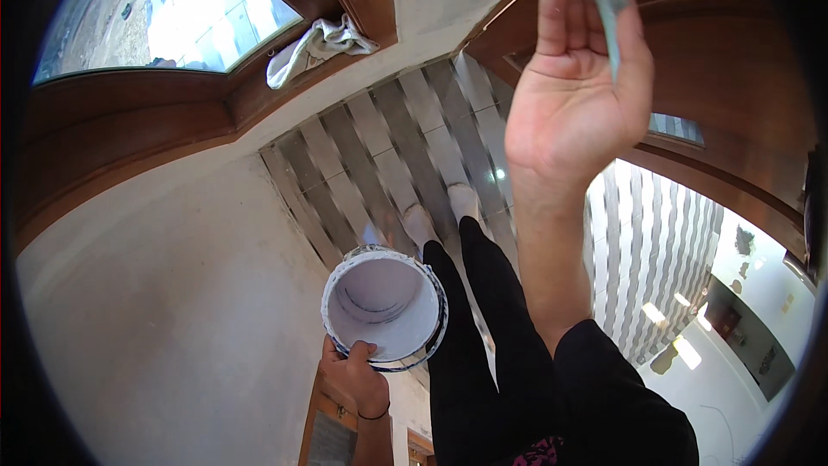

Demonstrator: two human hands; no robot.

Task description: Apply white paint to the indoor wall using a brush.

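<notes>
My left hand (358,377) grips the rim of a paint bucket (324,305), thumb over the edge and fingers beneath. The bucket is tilted so that its inside shows, coated with white paint, and dried white smears cover its rim. At the upper right my right hand (573,91) is raised with the palm toward me. Between its thumb and fingers it pinches a thin, pale green-grey piece (608,0) with a pointed lower end. The top of that piece runs out of view, and its kind cannot be made out.
A crumpled white cloth (319,47) lies on the brown wooden window sill at upper left. A plastered wall (172,336) fills the left side. Below, my feet stand on a striped grey tile floor (379,138). Brown wooden framing (724,43) curves along the right, beside my raised arm.
</notes>
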